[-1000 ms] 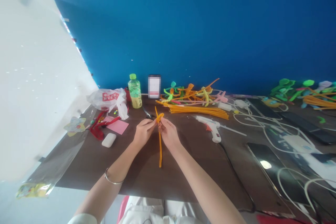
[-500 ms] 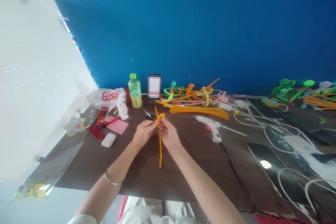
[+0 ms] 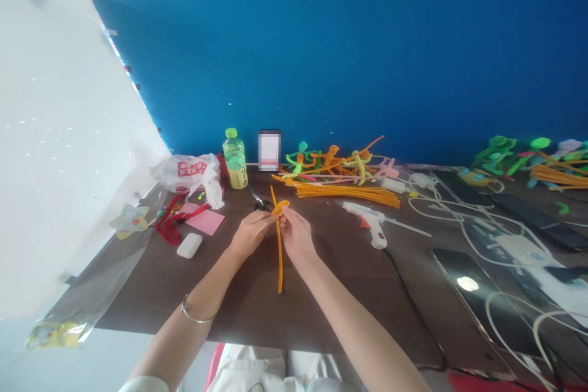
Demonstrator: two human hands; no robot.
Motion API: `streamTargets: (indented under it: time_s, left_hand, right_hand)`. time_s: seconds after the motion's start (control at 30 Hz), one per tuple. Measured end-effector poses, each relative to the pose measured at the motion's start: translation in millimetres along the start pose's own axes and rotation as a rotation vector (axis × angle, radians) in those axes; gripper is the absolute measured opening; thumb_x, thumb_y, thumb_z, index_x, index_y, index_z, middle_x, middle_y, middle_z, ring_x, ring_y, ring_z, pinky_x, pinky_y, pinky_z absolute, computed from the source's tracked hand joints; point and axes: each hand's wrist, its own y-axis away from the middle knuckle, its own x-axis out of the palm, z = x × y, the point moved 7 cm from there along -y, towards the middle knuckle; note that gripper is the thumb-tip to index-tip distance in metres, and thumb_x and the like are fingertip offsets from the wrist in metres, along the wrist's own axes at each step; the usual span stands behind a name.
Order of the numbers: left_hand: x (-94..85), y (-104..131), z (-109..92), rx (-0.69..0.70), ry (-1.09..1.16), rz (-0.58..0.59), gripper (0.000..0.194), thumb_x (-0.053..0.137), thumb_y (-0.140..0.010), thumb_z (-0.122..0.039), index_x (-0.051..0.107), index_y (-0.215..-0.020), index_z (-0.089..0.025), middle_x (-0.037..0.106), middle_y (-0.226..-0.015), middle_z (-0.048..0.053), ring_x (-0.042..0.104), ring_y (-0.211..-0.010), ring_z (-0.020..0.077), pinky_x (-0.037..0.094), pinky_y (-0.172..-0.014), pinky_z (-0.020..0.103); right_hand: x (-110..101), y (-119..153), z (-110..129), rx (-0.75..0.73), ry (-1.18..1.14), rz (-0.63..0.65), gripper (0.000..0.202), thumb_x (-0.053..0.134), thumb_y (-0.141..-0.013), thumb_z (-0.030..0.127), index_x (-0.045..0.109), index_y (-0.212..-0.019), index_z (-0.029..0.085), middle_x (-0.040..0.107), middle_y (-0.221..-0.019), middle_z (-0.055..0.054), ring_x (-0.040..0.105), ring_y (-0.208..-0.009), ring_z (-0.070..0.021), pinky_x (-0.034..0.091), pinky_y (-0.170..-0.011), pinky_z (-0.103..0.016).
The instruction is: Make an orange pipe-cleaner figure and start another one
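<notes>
An orange pipe cleaner [image 3: 280, 260] is bent into a small loop between my hands, with one end pointing up and a long end hanging down toward me. My left hand [image 3: 252, 233] pinches it from the left. From the right, my right hand [image 3: 296, 234] grips the loop with its fingertips. Black-handled scissors [image 3: 260, 201] lie just behind my left hand. Behind my right hand is a bundle of orange pipe cleaners [image 3: 346, 193].
A white glue gun [image 3: 373, 223] with a black cord lies to the right, near a dark tablet [image 3: 482, 300] and white cables. A bottle [image 3: 236, 162], plastic bag [image 3: 186, 173], white case [image 3: 190, 245] and pink paper [image 3: 206, 220] stand or lie left. Pipe-cleaner figures [image 3: 333, 160] line the wall.
The fingers of my right hand have closed in more around the orange loop. Otherwise both hands stay in nearly the same place.
</notes>
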Motion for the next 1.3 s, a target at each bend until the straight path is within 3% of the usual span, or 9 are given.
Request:
streamTargets:
  time_s: [0.1, 0.27, 0.37, 0.67, 0.87, 1.03, 1.17, 1.23, 1.3]
  left_hand:
    - [0.9, -1, 8, -0.143, 0.109, -0.015, 0.02, 0.047, -0.082, -0.021, 0.065, -0.09, -0.019, 0.066, -0.086, 0.006, 0.06, -0.077, 0.0119, 0.049, -0.07, 0.025]
    - [8.9, 7, 32, -0.638, 0.441, -0.121, 0.021, 0.058, -0.074, -0.033, 0.066, -0.079, -0.015, 0.065, -0.069, 0.004, 0.057, -0.057, 0.0114, 0.047, -0.055, 0.024]
    - [16.9, 10, 34, -0.756, 0.601, -0.115, 0.025, 0.059, -0.072, -0.037, 0.064, -0.079, -0.014, 0.061, -0.062, 0.001, 0.053, -0.053, 0.0094, 0.044, -0.051, 0.022]
    - [25.6, 9, 30, -0.842, 0.797, -0.055, 0.029, 0.056, -0.073, -0.042, 0.054, -0.076, -0.013, 0.051, -0.061, -0.002, 0.045, -0.052, 0.0056, 0.038, -0.051, 0.019]
    - [31.7, 9, 27, -0.815, 0.83, -0.004, 0.03, 0.049, -0.078, -0.044, 0.047, -0.079, -0.014, 0.049, -0.064, -0.002, 0.044, -0.052, 0.0049, 0.037, -0.049, 0.019]
    - [27.1, 9, 28, -0.692, 0.66, 0.014, 0.028, 0.045, -0.081, -0.041, 0.045, -0.093, -0.016, 0.05, -0.065, -0.003, 0.044, -0.051, 0.006, 0.037, -0.049, 0.019]
    - [21.5, 9, 28, -0.653, 0.464, 0.057, 0.047, 0.046, -0.081, -0.039, 0.037, -0.121, -0.015, 0.056, -0.068, -0.001, 0.052, -0.06, 0.011, 0.041, -0.056, 0.022]
    - [21.0, 7, 26, -0.63, 0.401, 0.112, 0.043, 0.042, -0.083, -0.04, 0.045, -0.117, -0.015, 0.057, -0.069, 0.001, 0.054, -0.064, 0.0129, 0.042, -0.058, 0.023]
    - [21.6, 4, 22, -0.615, 0.377, 0.166, 0.037, 0.039, -0.084, -0.041, 0.057, -0.1, -0.013, 0.058, -0.068, 0.002, 0.053, -0.064, 0.0132, 0.041, -0.059, 0.023]
  right_hand:
    - [1, 0, 3, -0.021, 0.046, 0.018, 0.017, 0.075, -0.057, 0.027, 0.061, -0.058, 0.016, 0.05, -0.052, 0.005, 0.043, -0.048, -0.0041, 0.039, -0.048, -0.018]
    - [5, -4, 11, -0.086, 0.091, 0.13, 0.017, 0.07, -0.064, 0.032, 0.06, -0.064, 0.017, 0.054, -0.057, 0.003, 0.049, -0.053, -0.0071, 0.043, -0.054, -0.021]
    - [6, -7, 12, -0.123, 0.159, 0.163, 0.018, 0.072, -0.061, 0.029, 0.059, -0.069, 0.019, 0.058, -0.062, 0.003, 0.052, -0.055, -0.0077, 0.045, -0.057, -0.023]
    - [8, -3, 21, -0.241, 0.391, 0.136, 0.023, 0.072, -0.06, 0.031, 0.057, -0.073, 0.019, 0.062, -0.065, 0.002, 0.056, -0.055, -0.0104, 0.048, -0.057, -0.026]
    - [8, -1, 25, -0.257, 0.504, 0.118, 0.023, 0.07, -0.062, 0.034, 0.061, -0.073, 0.017, 0.063, -0.064, 0.0, 0.056, -0.054, -0.0112, 0.047, -0.054, -0.026]
    - [7, -3, 23, -0.236, 0.525, 0.112, 0.023, 0.07, -0.06, 0.037, 0.063, -0.072, 0.017, 0.065, -0.068, -0.001, 0.058, -0.058, -0.0131, 0.047, -0.055, -0.026]
    - [7, -2, 23, -0.232, 0.47, 0.12, 0.022, 0.07, -0.059, 0.035, 0.063, -0.07, 0.018, 0.065, -0.069, -0.002, 0.058, -0.06, -0.0135, 0.048, -0.057, -0.027]
    - [8, -2, 23, -0.234, 0.469, 0.134, 0.021, 0.07, -0.06, 0.035, 0.063, -0.07, 0.018, 0.065, -0.069, -0.002, 0.058, -0.058, -0.0135, 0.048, -0.057, -0.028]
    - [9, -2, 23, -0.245, 0.489, 0.145, 0.021, 0.07, -0.06, 0.035, 0.063, -0.069, 0.018, 0.064, -0.069, -0.002, 0.057, -0.058, -0.0136, 0.048, -0.056, -0.028]
